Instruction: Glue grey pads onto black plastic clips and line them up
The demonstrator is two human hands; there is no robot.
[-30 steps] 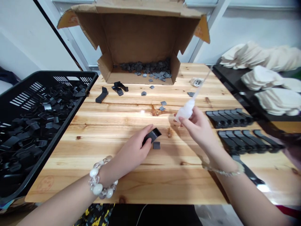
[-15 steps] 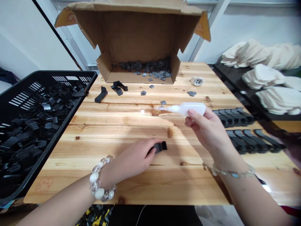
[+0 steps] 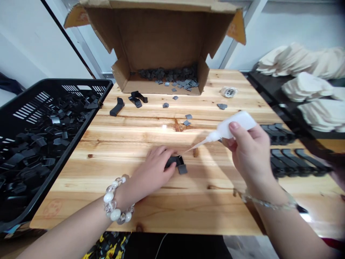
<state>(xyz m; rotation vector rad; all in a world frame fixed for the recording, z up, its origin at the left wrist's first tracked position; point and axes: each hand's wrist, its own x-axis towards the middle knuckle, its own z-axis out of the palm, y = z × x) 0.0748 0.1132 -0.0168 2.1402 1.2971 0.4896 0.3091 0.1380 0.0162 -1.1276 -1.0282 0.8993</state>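
My left hand [image 3: 152, 172] presses a small black plastic clip [image 3: 175, 161] down on the wooden table [image 3: 134, 144], fingers closed around it. A small grey square pad [image 3: 182, 169] lies right beside the clip. My right hand [image 3: 249, 147] grips a white squeeze bottle [image 3: 234, 126] tilted down to the left, its long thin nozzle tip reaching the clip. Both wrists wear bracelets.
A black crate [image 3: 40, 136] full of black clips stands at the left. An open cardboard box [image 3: 161, 46] with grey pads lies at the back. Rows of black clips [image 3: 291, 158] lie at the right; loose clips [image 3: 126, 102] and pads [image 3: 187, 119] lie mid-table. White cloth stacks [image 3: 309, 82] sit far right.
My right hand swung the bottle from pointing up, through level, to nozzle-down at the clip. My left hand shifted the clip a little on the table and holds it down.
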